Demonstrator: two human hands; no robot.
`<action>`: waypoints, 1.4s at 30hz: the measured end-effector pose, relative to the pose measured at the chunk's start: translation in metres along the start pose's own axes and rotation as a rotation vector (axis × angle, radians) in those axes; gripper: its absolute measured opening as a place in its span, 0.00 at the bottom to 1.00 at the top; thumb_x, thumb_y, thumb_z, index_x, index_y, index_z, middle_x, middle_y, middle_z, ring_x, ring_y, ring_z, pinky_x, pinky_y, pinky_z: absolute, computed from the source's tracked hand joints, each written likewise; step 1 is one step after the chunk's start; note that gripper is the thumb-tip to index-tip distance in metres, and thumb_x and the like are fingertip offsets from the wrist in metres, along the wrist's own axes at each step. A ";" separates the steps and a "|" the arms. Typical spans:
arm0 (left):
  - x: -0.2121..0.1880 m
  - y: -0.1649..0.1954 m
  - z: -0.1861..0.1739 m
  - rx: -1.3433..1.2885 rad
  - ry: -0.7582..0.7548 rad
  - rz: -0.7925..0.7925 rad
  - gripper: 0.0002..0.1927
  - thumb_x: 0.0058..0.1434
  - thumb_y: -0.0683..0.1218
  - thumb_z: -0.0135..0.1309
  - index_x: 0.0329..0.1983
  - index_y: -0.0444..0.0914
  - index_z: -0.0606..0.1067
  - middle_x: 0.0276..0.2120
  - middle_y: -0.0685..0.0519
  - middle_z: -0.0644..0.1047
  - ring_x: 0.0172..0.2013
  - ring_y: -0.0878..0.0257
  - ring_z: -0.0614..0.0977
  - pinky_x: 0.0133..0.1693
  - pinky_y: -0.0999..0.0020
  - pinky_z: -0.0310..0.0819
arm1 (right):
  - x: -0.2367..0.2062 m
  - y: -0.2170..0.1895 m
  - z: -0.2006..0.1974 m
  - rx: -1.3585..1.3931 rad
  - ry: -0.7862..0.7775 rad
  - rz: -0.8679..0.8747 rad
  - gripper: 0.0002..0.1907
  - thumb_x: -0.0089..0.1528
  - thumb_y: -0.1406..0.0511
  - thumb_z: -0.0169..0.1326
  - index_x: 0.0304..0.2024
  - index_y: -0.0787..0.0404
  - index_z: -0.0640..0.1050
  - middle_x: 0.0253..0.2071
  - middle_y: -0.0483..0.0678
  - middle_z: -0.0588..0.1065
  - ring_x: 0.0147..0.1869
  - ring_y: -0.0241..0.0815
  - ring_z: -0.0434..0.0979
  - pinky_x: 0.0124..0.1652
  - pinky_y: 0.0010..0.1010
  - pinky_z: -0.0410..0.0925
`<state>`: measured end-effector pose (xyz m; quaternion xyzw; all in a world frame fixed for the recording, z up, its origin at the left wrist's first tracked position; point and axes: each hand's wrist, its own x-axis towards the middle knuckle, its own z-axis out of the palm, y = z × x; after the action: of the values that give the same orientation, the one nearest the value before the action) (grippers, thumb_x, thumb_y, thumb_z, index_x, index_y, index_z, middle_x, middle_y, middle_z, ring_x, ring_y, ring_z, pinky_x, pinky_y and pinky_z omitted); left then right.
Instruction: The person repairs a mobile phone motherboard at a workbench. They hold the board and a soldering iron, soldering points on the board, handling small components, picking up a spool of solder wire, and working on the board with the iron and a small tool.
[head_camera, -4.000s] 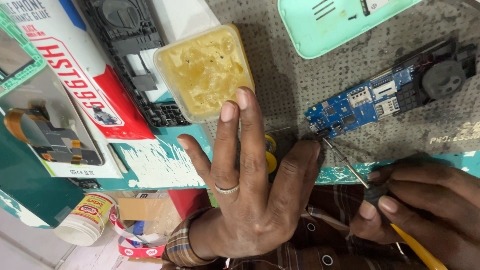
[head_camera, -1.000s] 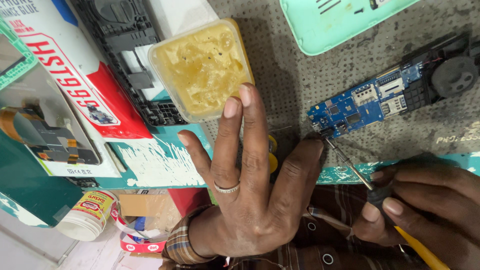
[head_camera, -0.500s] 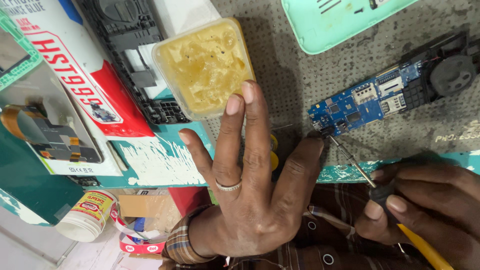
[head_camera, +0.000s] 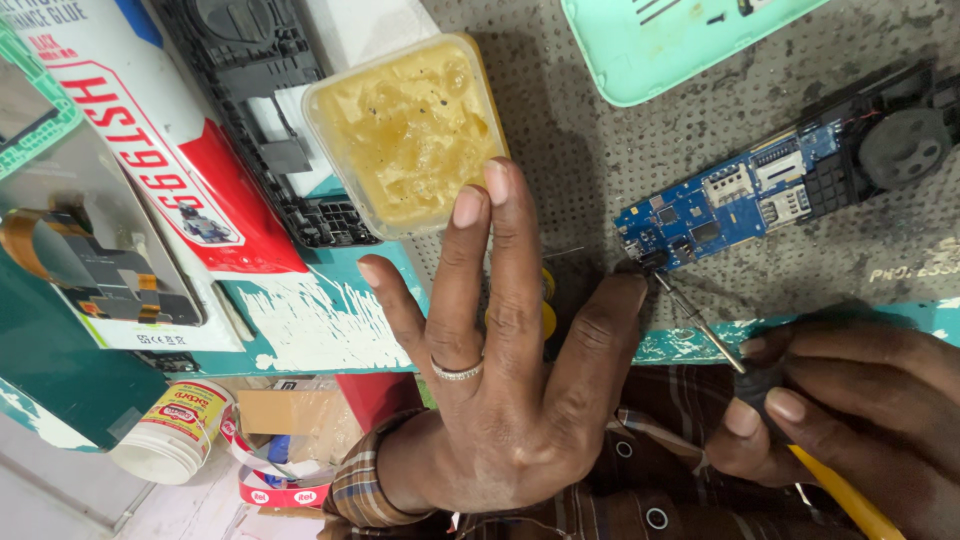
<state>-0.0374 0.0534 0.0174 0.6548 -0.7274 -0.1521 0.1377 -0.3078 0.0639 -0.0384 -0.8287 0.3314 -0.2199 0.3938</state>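
the left hand lies spread wide on the desk, while at three o'clock the right hand grips a thin yellow-handled metal tool touching the blue rectangular circuit board.

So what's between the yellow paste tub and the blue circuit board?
In the head view, only bare grey perforated mat lies between the yellow paste tub and the blue circuit board.

Tub left of circuit board
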 end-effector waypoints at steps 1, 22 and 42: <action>0.000 0.000 0.000 0.003 0.000 0.002 0.09 0.72 0.47 0.61 0.52 0.41 0.83 0.65 0.25 0.68 0.69 0.39 0.63 0.68 0.34 0.32 | -0.001 0.000 0.000 0.002 -0.004 -0.003 0.19 0.58 0.65 0.67 0.47 0.59 0.74 0.35 0.47 0.74 0.46 0.46 0.81 0.41 0.37 0.80; 0.000 0.002 -0.001 0.028 -0.007 -0.009 0.08 0.73 0.48 0.65 0.51 0.42 0.84 0.65 0.26 0.68 0.69 0.40 0.64 0.68 0.32 0.34 | 0.036 -0.014 0.001 0.057 0.159 0.064 0.20 0.58 0.70 0.63 0.49 0.60 0.69 0.34 0.51 0.74 0.45 0.46 0.81 0.45 0.42 0.79; -0.003 0.005 0.000 -0.030 0.029 -0.040 0.05 0.72 0.47 0.68 0.46 0.43 0.84 0.67 0.27 0.66 0.70 0.41 0.63 0.70 0.36 0.33 | 0.011 0.000 -0.015 -0.058 -0.083 -0.157 0.24 0.57 0.65 0.67 0.53 0.61 0.72 0.35 0.51 0.76 0.46 0.49 0.81 0.42 0.41 0.80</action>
<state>-0.0418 0.0569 0.0194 0.6691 -0.7098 -0.1562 0.1551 -0.3092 0.0483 -0.0285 -0.8716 0.2552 -0.2058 0.3645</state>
